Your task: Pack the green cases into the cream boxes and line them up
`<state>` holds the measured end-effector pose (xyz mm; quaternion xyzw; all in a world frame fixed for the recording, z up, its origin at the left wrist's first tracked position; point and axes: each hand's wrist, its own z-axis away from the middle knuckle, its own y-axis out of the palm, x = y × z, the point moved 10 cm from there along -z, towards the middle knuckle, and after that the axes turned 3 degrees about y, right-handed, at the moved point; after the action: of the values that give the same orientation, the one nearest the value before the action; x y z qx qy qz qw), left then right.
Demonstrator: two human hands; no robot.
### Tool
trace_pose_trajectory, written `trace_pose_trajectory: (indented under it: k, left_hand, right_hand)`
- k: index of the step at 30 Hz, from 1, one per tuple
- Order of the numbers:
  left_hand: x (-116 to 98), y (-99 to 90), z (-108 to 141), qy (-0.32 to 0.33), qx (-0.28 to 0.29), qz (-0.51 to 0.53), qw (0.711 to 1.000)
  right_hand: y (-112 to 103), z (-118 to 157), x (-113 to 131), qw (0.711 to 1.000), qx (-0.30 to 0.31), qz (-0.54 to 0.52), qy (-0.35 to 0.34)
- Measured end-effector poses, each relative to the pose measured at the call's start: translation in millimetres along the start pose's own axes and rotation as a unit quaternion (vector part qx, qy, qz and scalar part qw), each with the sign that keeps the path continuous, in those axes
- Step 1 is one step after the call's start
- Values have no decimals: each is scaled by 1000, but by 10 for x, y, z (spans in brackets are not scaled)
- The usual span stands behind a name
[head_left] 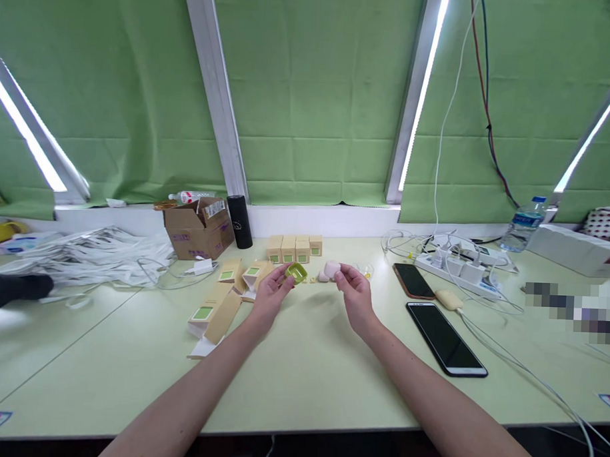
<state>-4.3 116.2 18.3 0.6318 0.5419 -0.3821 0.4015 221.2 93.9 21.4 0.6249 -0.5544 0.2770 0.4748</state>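
My left hand (271,292) is closed on a small green rounded-square case (297,273), its hollow side facing me. Between the thumb and fingers of my right hand (355,293) is a small pale pink, rounded case (331,269). Another small pale piece (323,276) shows just below and left of it; I cannot tell whether the two touch. Tiny yellowish bits (312,280) lie on the table between my hands. Left of my left hand are several opened kraft boxes (216,312) with green labels. Several upright kraft boxes (288,248) stand in a row behind it.
On the right lie two phones (446,337), a cream charger (448,299) and a power strip (458,272) with tangled cables. A water bottle (524,226) stands beyond. At the back left are a cardboard carton (195,231), a black cylinder (240,223) and heaped white cables (94,261).
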Motion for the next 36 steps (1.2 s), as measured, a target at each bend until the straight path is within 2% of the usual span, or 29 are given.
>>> trace_pose_trajectory:
  k: [7, 13, 17, 26, 36]
  left_hand:
    - [31, -12, -1, -2, 1, 7, 1000]
    - [21, 35, 8, 5, 28, -2, 1000]
    - [16, 72, 25, 2, 41, -13, 999]
    - [-72, 181, 72, 0, 75, -25, 997]
    - [-97, 238, 95, 13, 89, -58, 994]
  right_hand:
    - [196, 74, -114, 988, 67, -108, 89]
    - [209, 112, -90, 994, 60, -70, 65]
    - [274, 150, -70, 994, 86, -45, 50]
    - [333, 180, -85, 987, 115, -88, 68]
    - [283, 115, -173, 992, 77, -53, 85]
